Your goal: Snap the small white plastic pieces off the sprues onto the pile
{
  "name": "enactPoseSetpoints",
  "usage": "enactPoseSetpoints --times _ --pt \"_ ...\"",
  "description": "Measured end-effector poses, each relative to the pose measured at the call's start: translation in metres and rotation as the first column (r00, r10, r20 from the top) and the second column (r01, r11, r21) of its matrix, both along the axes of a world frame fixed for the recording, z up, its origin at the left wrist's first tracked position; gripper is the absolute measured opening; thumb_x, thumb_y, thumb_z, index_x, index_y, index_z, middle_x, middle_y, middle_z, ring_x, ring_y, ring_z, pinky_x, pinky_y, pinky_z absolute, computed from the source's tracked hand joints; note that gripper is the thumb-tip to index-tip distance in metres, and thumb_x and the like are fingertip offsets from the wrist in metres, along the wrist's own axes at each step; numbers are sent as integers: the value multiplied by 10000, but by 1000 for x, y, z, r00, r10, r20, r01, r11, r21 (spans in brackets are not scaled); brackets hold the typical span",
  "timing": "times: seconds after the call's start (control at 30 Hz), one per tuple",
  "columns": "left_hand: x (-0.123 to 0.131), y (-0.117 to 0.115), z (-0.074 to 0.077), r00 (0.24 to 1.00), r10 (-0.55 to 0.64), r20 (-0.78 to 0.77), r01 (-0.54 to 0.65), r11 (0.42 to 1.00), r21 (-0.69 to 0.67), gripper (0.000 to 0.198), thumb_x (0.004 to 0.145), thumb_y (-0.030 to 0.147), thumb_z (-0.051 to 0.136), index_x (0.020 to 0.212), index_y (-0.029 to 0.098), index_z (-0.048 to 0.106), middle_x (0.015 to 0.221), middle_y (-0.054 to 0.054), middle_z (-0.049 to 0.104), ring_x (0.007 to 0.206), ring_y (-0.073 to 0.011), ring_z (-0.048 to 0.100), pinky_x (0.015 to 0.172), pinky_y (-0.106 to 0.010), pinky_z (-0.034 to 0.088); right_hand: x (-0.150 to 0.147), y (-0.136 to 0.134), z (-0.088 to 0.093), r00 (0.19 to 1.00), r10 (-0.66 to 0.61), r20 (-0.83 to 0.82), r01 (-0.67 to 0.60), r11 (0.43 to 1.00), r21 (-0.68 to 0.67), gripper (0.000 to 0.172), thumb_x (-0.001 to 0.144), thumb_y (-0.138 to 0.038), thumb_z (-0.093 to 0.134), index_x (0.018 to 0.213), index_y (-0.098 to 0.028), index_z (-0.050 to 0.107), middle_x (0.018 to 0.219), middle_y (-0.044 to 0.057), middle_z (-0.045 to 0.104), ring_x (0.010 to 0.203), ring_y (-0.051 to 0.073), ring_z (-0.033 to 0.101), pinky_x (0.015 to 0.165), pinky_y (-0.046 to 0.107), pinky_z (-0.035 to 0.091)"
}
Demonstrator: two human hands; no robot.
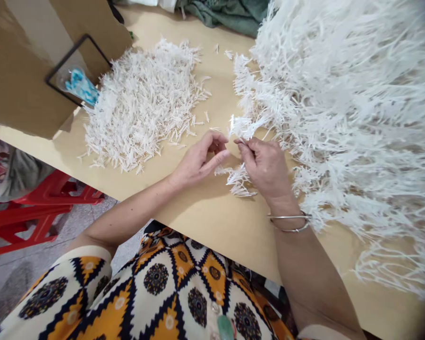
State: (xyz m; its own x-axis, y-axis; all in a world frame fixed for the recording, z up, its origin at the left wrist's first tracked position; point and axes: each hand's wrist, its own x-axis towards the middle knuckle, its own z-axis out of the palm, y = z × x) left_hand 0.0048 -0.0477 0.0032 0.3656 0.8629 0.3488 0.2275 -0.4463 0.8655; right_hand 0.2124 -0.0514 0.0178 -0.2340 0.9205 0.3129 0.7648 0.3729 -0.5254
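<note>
My right hand [267, 165] is closed in a pinch on a small white branched piece [243, 140], whose end shows at the fingertips. Facing it from the left, my left hand [201, 158] has bent fingers with a gap between thumb and forefinger, and I see nothing held there. White branched clusters [241, 182] lie on the table just below the hands. To the right spreads a big heap of long, joined white strands [343, 104]. A smaller pile of short, separate white pieces [145, 101] lies left of my hands.
The tan table [212, 222] runs under everything. At the left stand a cardboard box [24, 61] and a black wire frame [78, 45] near a blue-and-white item [82, 86]. Dark green cloth [223, 14] lies at the back. Red stools [24, 222] stand below the table's edge.
</note>
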Motion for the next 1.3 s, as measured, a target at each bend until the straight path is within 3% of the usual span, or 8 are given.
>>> enactPoseSetpoints --times 0.2,0.33,0.43,0.63,0.73,0.93,1.1,1.3 --pt "0 6 -12 979 146 145 -144 989 -26 507 1010 519 666 1412 274 479 1192 -51 639 808 -80 640 778 -243 574 4 -2 -2 986 160 50 -157 986 -57 217 1060 -274 518 945 -225 695 816 25 724 763 199 642 843 387 374" --pt "-1 8 -8 982 155 112 -157 988 8 298 1017 504 657 1138 232 640 1038 -21 657 779 -80 597 740 -233 523 10 -2 -4 960 267 80 -253 956 -150 214 1028 -242 523 840 -233 625 770 7 679 756 198 606 890 408 357" --pt "-2 7 -4 983 132 130 -133 991 -3 285 1018 486 661 959 209 629 828 21 601 723 -78 533 686 -226 462 7 -5 0 979 203 26 -195 964 -180 215 1005 -306 577 802 -235 577 715 3 609 733 204 559 881 404 390" --pt "-1 4 -4 988 52 144 -42 996 -74 309 1027 514 633 956 216 603 799 25 579 713 -89 520 667 -244 440 -10 -13 8 955 86 -283 -157 958 -241 127 969 -354 632 979 -231 666 828 26 652 811 208 595 809 364 454" --pt "-2 3 -2 990 68 122 -62 997 -50 318 1020 520 642 941 213 611 801 21 578 710 -91 517 657 -248 436 -12 -14 9 926 47 -376 -164 944 -286 185 988 -369 604 857 -239 592 731 -4 561 698 167 514 692 329 405" --pt "-5 4 4 982 162 94 -163 987 7 399 971 551 709 1198 225 680 1007 -34 682 829 -113 585 746 -271 494 -5 -11 15 962 171 -214 -240 905 -353 368 973 -287 593 665 -230 400 587 -53 325 564 119 325 653 335 295" --pt "-2 6 0 981 25 191 -8 996 -89 292 999 500 689 988 208 681 888 -4 684 741 -88 568 687 -247 473 -2 -8 13 963 229 -140 -263 907 -330 420 972 -292 596 633 -222 357 551 -66 291 548 110 319 715 347 307" --pt "-5 8 -5 983 72 167 -47 987 -153 326 1023 529 640 977 207 627 855 8 616 729 -90 531 671 -253 436 2 -8 17 964 163 -211 -236 889 -393 416 1007 -355 585 664 -233 384 625 -43 350 595 129 362 621 347 258"
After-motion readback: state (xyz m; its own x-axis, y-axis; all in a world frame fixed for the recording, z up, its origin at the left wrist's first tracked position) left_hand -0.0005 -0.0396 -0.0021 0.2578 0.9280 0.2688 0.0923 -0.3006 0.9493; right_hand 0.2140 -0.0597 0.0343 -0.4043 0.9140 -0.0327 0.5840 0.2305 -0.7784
